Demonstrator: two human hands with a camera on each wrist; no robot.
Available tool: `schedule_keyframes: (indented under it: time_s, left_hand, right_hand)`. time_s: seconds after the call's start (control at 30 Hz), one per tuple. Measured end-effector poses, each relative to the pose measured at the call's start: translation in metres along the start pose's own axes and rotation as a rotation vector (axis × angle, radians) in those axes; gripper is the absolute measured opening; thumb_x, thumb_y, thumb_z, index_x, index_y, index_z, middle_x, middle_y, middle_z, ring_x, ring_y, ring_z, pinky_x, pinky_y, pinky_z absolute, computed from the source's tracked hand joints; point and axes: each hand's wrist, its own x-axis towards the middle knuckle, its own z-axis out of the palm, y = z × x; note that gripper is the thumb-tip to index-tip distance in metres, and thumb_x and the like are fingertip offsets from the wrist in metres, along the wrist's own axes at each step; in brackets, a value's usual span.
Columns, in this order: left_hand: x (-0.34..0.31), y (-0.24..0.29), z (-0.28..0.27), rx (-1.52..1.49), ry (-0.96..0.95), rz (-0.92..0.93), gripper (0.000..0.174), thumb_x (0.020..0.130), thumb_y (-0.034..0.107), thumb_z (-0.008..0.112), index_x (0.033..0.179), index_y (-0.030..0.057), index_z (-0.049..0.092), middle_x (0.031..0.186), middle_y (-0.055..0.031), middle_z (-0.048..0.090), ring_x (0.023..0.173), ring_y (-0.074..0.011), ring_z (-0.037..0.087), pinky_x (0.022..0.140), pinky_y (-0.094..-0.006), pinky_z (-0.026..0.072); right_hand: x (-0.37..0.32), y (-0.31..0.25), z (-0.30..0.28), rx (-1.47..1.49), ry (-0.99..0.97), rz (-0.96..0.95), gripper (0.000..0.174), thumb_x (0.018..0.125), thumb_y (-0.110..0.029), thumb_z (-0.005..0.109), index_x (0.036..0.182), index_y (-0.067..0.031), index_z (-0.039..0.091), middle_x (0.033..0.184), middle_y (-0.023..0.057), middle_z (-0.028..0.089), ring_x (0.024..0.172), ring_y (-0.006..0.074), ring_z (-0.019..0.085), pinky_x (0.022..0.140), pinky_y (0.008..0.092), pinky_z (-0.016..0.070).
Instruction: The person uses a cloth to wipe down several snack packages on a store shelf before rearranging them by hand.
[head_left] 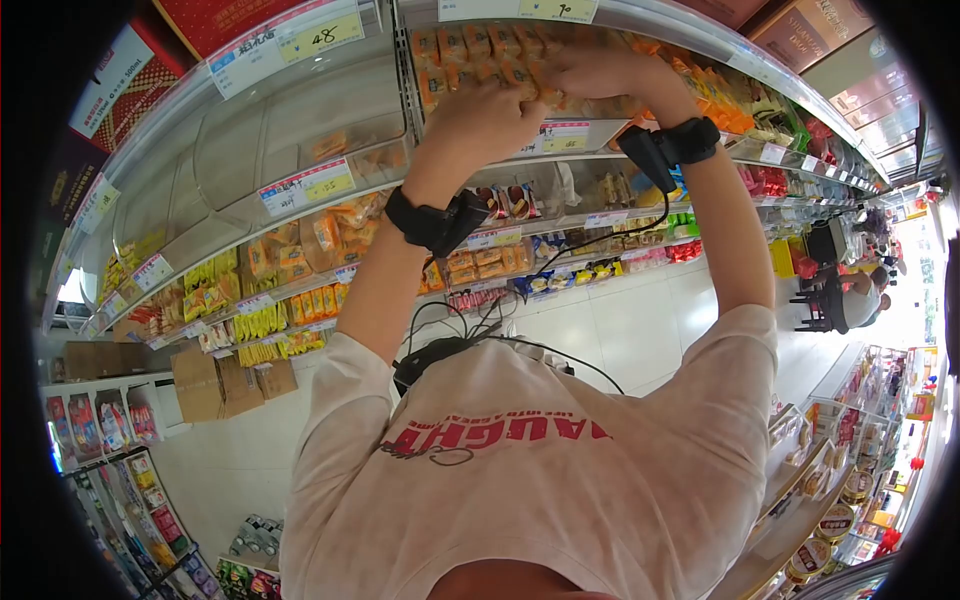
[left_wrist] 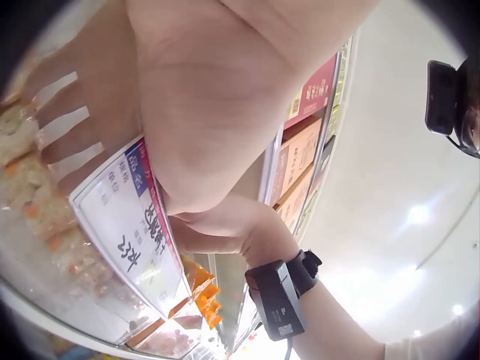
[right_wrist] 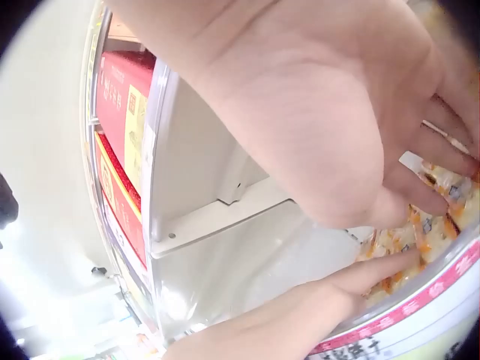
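Observation:
Small snack packs [head_left: 478, 42] in clear and orange wrappers fill a clear-fronted shelf bin in rows. Over the front rows is my left hand [head_left: 487, 122], its fingers on the packs. My right hand [head_left: 607, 76] reaches into the same bin, just right of the left one. From the left wrist, the left fingers [left_wrist: 71, 112] look spread and fairly straight beside the wrapped packs [left_wrist: 45, 206], behind a price tag [left_wrist: 124, 229]. In the right wrist view the right fingers [right_wrist: 427, 161] extend down onto the packs [right_wrist: 442, 217], with the left hand [right_wrist: 300, 319] close below.
Price tags [head_left: 307, 187] line the shelf edges. Lower tiers hold orange and yellow snack packs [head_left: 335, 232]. Boxes [head_left: 815, 35] stand on the shelf above. Flattened cardboard [head_left: 235, 388] lies at lower left. A person [head_left: 862, 300] sits farther off at right. Cables [head_left: 610, 235] hang from my wrist cameras.

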Motion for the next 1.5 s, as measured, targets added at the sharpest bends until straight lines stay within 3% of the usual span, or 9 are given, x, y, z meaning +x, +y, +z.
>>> schedule_keyframes:
  time_s: [0.13,0.27,0.4,0.5,0.7,0.8,0.9,1.0,1.5]
  left_hand:
    - [0.005,0.006,-0.020,-0.107,-0.240,-0.111,0.047,0.097,0.044,0.044,0.102,0.0034,0.066,0.115,-0.0204,0.067,0.114,-0.0431,0.060,0.098,-0.0524,0.0507]
    - [0.010,0.008,-0.028,-0.094,-0.330,-0.163,0.062,0.096,0.051,0.042,0.133,0.0041,0.061,0.140,-0.0252,0.055,0.138,-0.0418,0.047,0.113,-0.0501,0.0426]
    - [0.022,0.004,-0.022,-0.038,-0.374,-0.132,0.074,0.097,0.054,0.042,0.153,0.0048,0.045,0.154,-0.0249,0.044,0.148,-0.0412,0.036,0.120,-0.0501,0.0360]
    - [0.013,0.004,-0.016,-0.015,-0.242,-0.130,0.071,0.098,0.053,0.041,0.147,0.0026,0.052,0.152,-0.0261,0.045,0.147,-0.0413,0.038,0.119,-0.0502,0.0367]
    - [0.003,0.011,-0.018,0.024,-0.074,-0.083,0.055,0.095,0.044,0.050,0.121,-0.0013,0.068,0.143,-0.0284,0.052,0.138,-0.0435,0.046,0.113,-0.0510,0.0429]
    - [0.000,0.012,-0.011,0.129,0.327,0.091,0.048,0.094,0.042,0.054,0.098,-0.0015,0.074,0.114,-0.0284,0.068,0.111,-0.0424,0.065,0.095,-0.0512,0.0539]
    - [-0.006,0.029,-0.030,0.005,0.016,-0.183,0.052,0.092,0.041,0.054,0.068,-0.0017,0.072,0.077,-0.0243,0.071,0.083,-0.0397,0.073,0.076,-0.0511,0.0582]
    - [-0.001,0.023,-0.024,0.100,-0.049,-0.196,0.051,0.092,0.042,0.053,0.071,0.0009,0.074,0.063,-0.0189,0.067,0.066,-0.0395,0.071,0.069,-0.0506,0.0584]
    - [0.003,0.019,-0.026,-0.073,-0.182,-0.277,0.060,0.095,0.047,0.046,0.076,-0.0074,0.065,0.073,-0.0301,0.063,0.073,-0.0456,0.067,0.074,-0.0494,0.0533]
  right_hand:
    - [-0.001,0.009,0.012,0.179,0.219,-0.202,0.031,0.099,-0.022,0.049,0.108,0.0010,0.067,0.102,0.0212,0.070,0.095,0.0343,0.067,0.083,0.0454,0.0518]
    - [-0.021,-0.017,-0.016,0.272,0.283,0.336,0.041,0.095,-0.032,0.055,0.099,0.0066,0.070,0.086,0.0166,0.075,0.079,0.0366,0.071,0.077,0.0439,0.0576]
    - [0.004,0.002,0.022,0.277,0.071,0.273,0.052,0.096,-0.041,0.053,0.101,0.0071,0.071,0.091,0.0228,0.074,0.090,0.0395,0.070,0.087,0.0452,0.0550]
    - [0.005,-0.007,0.024,0.274,0.155,0.286,0.058,0.095,-0.046,0.051,0.106,0.0071,0.071,0.101,0.0284,0.072,0.109,0.0415,0.067,0.102,0.0462,0.0490]
    - [-0.032,-0.032,0.024,0.292,0.470,0.271,0.041,0.098,-0.037,0.055,0.117,-0.0031,0.068,0.099,0.0232,0.071,0.095,0.0409,0.067,0.085,0.0500,0.0518]
    - [-0.042,-0.056,0.012,0.385,0.454,0.406,0.041,0.098,-0.041,0.054,0.112,-0.0063,0.069,0.101,0.0249,0.071,0.098,0.0432,0.067,0.087,0.0507,0.0543]
    - [-0.039,-0.061,0.016,0.379,0.389,0.369,0.037,0.101,-0.037,0.051,0.120,-0.0090,0.066,0.101,0.0235,0.070,0.096,0.0437,0.066,0.085,0.0523,0.0531]
    - [-0.026,-0.049,0.046,0.394,0.403,0.371,0.036,0.103,-0.034,0.048,0.127,-0.0123,0.065,0.101,0.0216,0.069,0.096,0.0439,0.065,0.083,0.0533,0.0519]
    - [-0.041,-0.079,0.014,0.641,0.414,0.576,0.048,0.101,-0.052,0.050,0.105,-0.0098,0.074,0.097,0.0197,0.072,0.096,0.0418,0.067,0.085,0.0496,0.0522]
